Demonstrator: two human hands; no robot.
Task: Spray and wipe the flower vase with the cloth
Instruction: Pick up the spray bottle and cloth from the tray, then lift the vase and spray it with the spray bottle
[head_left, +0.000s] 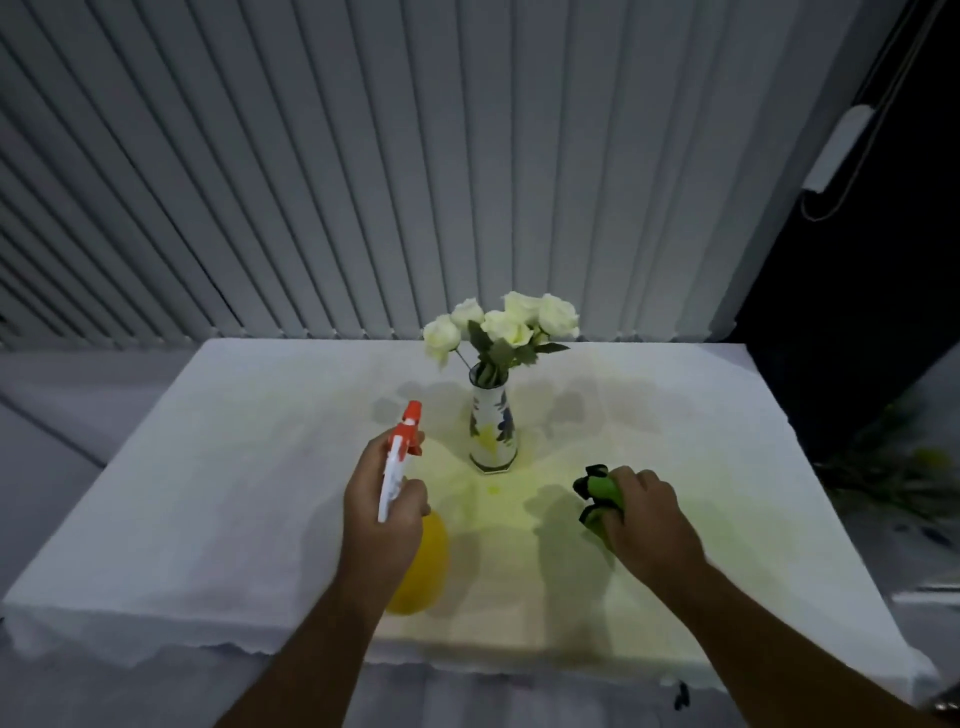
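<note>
**A:** Where does the flower vase (491, 432) stand?

**B:** Upright on the white-covered counter (208, 467), a little right of the middle and toward the far side. It is white with blue and yellow painted marks, narrow at the neck and wider at the foot. White roses (503, 323) with green leaves rise out of its mouth.

**A:** And the hands?

**B:** The left hand (384, 506) is wrapped around the neck of a spray bottle (402, 462). The bottle has a white and orange-red trigger head, its nozzle pointing away toward the far side, just left of the vase. Its yellow body shows below the hand, at the near side. A finger lies across the front of the trigger; whether it is squeezed I cannot tell.

**A:** The right one?

**B:** The right hand (647, 519) is closed over a bunched green cloth (597, 493), which sticks out on the hand's left side. It sits near the counter, to the near right of the vase and apart from it. Whether the cloth touches the counter I cannot tell.

**A:** Anything on the covering itself?

**B:** A pale yellow-green tint spreads over it around the foot of the vase and toward the near edge, between the two hands. Grey shadows of the flowers fall on both sides of the vase.

**A:** Behind the counter?

**B:** Grey vertical blinds (363, 156) fill the far wall, with a dark opening at the right.
</note>
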